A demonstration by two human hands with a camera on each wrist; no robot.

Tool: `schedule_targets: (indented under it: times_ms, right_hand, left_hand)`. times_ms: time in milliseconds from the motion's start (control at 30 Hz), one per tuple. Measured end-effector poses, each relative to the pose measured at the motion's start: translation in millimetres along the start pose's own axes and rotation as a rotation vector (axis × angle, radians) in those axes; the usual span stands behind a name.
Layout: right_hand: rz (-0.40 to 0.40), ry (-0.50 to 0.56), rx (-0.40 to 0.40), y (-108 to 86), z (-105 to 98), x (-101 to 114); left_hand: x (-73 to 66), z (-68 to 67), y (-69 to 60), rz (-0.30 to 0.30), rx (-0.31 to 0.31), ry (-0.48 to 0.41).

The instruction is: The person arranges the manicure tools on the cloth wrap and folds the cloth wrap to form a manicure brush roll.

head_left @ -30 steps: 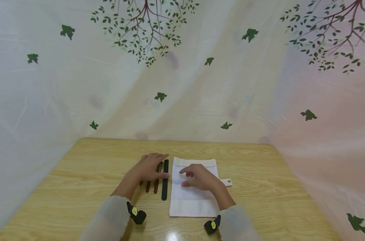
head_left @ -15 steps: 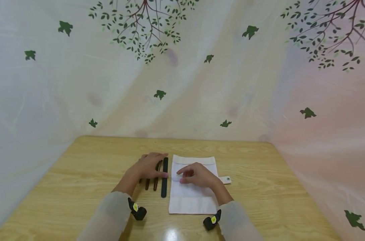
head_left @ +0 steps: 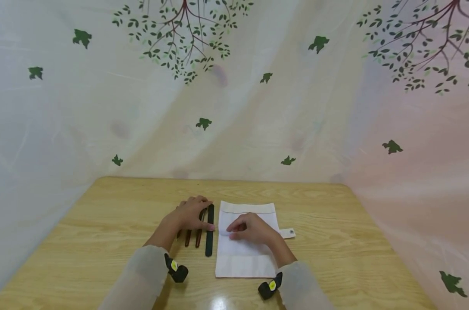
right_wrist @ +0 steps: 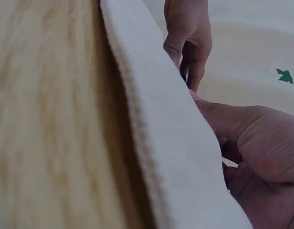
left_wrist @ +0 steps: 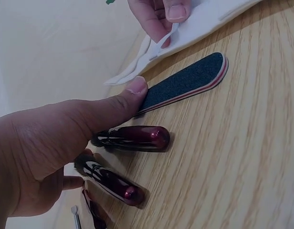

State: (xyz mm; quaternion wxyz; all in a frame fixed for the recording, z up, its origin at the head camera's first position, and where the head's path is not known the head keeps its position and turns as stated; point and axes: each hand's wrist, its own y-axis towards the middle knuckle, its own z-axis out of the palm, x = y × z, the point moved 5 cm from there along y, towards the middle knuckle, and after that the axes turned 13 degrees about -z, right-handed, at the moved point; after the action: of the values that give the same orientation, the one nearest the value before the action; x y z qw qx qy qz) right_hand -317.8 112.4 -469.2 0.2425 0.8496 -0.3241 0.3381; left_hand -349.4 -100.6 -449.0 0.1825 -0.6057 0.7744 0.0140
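A white cloth pouch (head_left: pixel 243 265) lies flat on the table. The right hand (head_left: pixel 255 228) is over its middle, and in the left wrist view that hand's thumb and finger (left_wrist: pixel 176 12) pinch a thin white edge of the cloth. To the left lies a dark nail file (head_left: pixel 209 243); in the left wrist view the left thumb (left_wrist: pixel 136 86) touches the file (left_wrist: pixel 190 78). The left hand (head_left: pixel 189 215) arches with spread fingers over brushes with dark red handles (left_wrist: pixel 144 138), and partly hides them.
A strap with a snap (head_left: pixel 288 233) sticks out from the pouch's right side. A thin metal tool (left_wrist: pixel 76 217) lies beside the brushes in the left wrist view. Behind the wooden table (head_left: pixel 315 198) hangs a pale curtain (head_left: pixel 160 129) with leaf and branch prints.
The right hand's thumb and fingers have come together, closer to the cloth. The left hand's fingers have drawn in slightly at the file's far end; the brushes and pouch look unmoved.
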Motion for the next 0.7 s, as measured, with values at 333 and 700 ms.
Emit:
schedule_targets:
  times_ms: [333, 700]
  right_hand:
    - [0.021, 0.007, -0.009, 0.0, 2.0, -3.1]
    - [0.005, -0.011, 0.005, 0.6, 2.3, 0.0]
  left_hand:
    - [1.6, 0.1, 4.8, -0.037, -0.001, -0.006]
    - [3.2, 3.1, 7.2, -0.055, -0.006, 0.004]
